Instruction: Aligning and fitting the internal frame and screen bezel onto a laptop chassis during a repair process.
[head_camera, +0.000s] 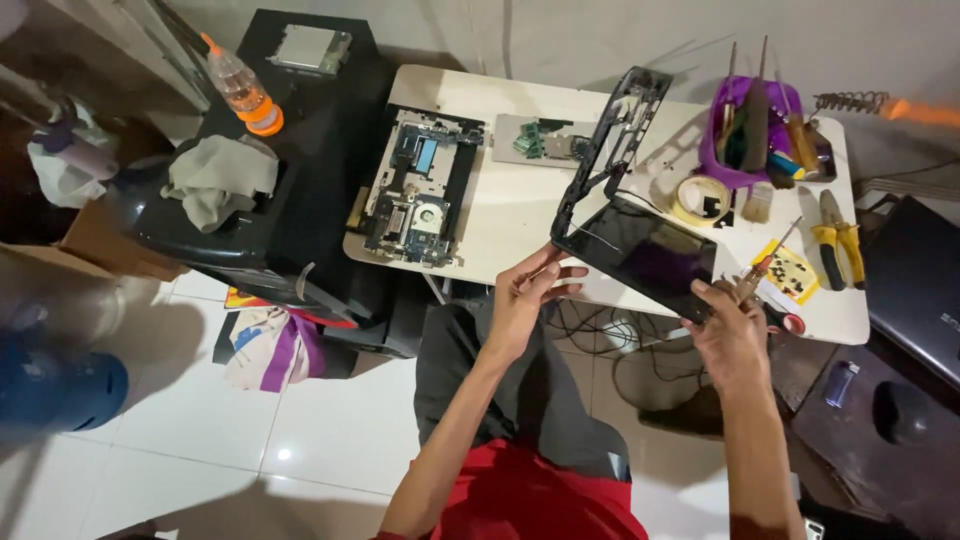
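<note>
A black laptop screen panel (640, 250) lies tilted at the near edge of the white table (520, 200), joined by its hinge to an upright black laptop frame (612, 140). My left hand (530, 295) grips the panel's near left corner. At the panel's near right corner is my right hand (728, 325), which grips that corner and also holds a small screwdriver (765, 265) whose tip points away from me. A bare laptop base with its circuit board and fan (415, 190) rests at the table's left end.
A purple tub of tools (760, 130), a tape roll (698, 198), yellow pliers (838, 240) and a brush (757, 203) sit at the table's right. A black cabinet (300, 180) on the left carries a cloth (218, 180) and a bottle (243, 88). Cables hang under the table.
</note>
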